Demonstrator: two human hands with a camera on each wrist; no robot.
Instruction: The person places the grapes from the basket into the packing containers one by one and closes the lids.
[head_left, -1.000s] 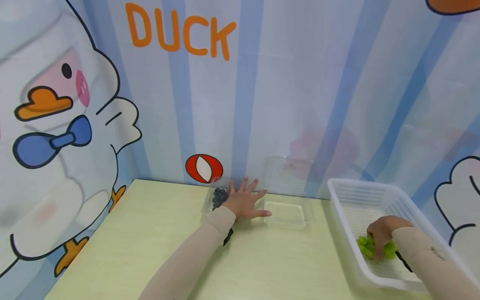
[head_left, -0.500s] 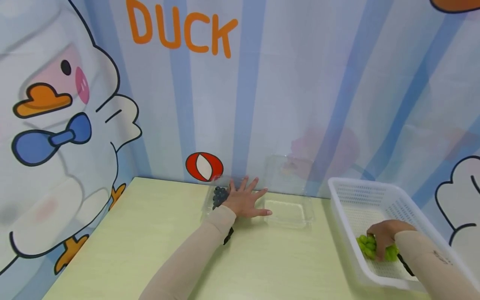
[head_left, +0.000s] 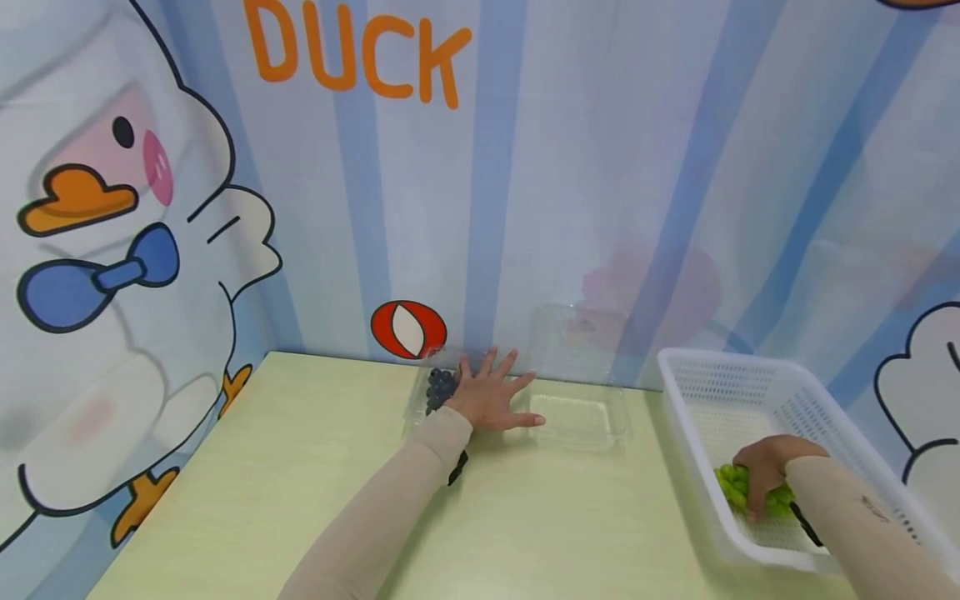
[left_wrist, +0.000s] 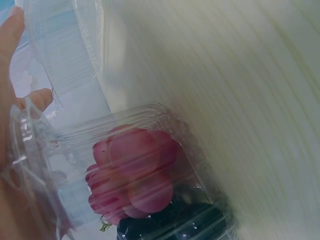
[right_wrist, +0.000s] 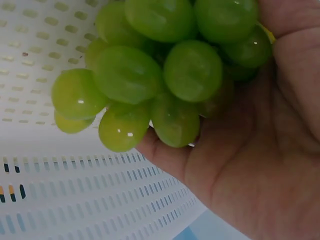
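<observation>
My left hand (head_left: 491, 398) lies with fingers spread over a clear plastic clamshell box (head_left: 414, 408) at the table's back edge. In the left wrist view, that box holds a bunch of pink-red grapes (left_wrist: 132, 160) beside dark grapes (left_wrist: 197, 222). From the head view only the dark ones show; my hand hides the rest. On the right, my right hand (head_left: 776, 462) reaches down into a white plastic basket (head_left: 686, 433). Its fingers and thumb curl round a bunch of green grapes (right_wrist: 130, 75), with the basket's slotted floor and wall behind them.
Right of my left hand stands a second clear clamshell box (head_left: 573, 425), its lid (head_left: 577, 342) raised against the striped curtain (head_left: 420, 208). The pale wooden table (head_left: 525, 517) runs between that box and the basket.
The right hand stays at the green grapes in the basket, with only slight shifts. My left hand keeps its spread pose on the box. The head view tilts down slightly.
</observation>
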